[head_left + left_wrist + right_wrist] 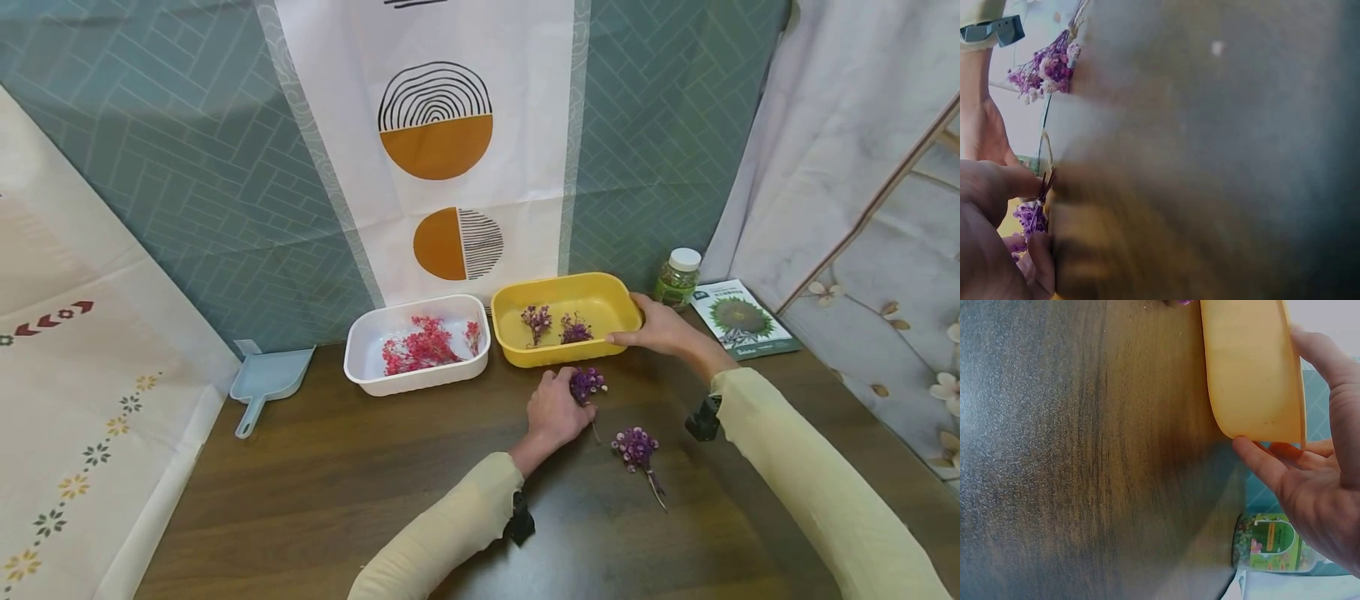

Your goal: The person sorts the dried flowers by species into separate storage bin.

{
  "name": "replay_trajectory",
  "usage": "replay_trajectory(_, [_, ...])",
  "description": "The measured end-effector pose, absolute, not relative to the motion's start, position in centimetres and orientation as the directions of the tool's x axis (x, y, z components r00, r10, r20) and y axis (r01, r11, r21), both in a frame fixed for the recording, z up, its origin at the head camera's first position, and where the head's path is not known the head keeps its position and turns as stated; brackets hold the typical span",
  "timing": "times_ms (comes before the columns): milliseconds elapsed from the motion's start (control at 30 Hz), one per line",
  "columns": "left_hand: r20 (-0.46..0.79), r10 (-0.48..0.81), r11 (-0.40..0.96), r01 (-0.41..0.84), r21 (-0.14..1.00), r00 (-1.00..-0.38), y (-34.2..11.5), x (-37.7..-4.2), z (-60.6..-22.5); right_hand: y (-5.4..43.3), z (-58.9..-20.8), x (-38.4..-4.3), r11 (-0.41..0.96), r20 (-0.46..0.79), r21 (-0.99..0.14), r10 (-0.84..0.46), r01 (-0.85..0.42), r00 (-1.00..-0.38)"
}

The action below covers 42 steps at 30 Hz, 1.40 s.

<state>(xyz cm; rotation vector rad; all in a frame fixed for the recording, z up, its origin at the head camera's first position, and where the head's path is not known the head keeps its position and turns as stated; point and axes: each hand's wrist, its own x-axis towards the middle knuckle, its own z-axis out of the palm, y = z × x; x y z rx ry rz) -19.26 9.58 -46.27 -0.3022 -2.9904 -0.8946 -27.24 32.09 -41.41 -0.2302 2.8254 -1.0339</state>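
Note:
My left hand (pixel 557 410) is low over the table in front of the yellow tray (pixel 525 358), fingers around a small bunch of purple dried flowers (pixel 587 385). In the left wrist view, the thumb lies against the bunch's tied stems (pixel 1041 189), and curled fingers are by the blossoms (pixel 1032 217). With the right hand (pixel 660 327) I grip the tray's right end, thumb at its rim and fingers around the outer wall. Two purple bunches lie inside the tray, one left (pixel 536 323) and one right (pixel 575 330). Another purple bunch (pixel 637 450) lies nearer on the table.
Left of the yellow tray stands a white tray (pixel 412 384) holding red dried flowers (pixel 423 346). A light blue dustpan (pixel 273 375) lies at the far left. Behind my right hand are a white-lidded jar (pixel 678 279) and a picture card (pixel 742 318), near the wall cloth.

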Motion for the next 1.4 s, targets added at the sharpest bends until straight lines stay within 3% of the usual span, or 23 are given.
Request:
replay_trajectory(533, [0.117, 0.272, 0.716, 0.283, 0.638, -0.955, 8.0, -19.5, -46.2, 32.0, -41.2, -27.0, 0.764, -0.067, -0.638, -0.183, -0.099, -0.981])
replay_trajectory(1400, [0.243, 0.355, 0.623, 0.423, 0.658, -0.903, 6.4, -19.3, -45.9, 32.1, -41.4, -27.1, 0.766, -0.065, -0.634, -0.190, -0.107, -0.980])
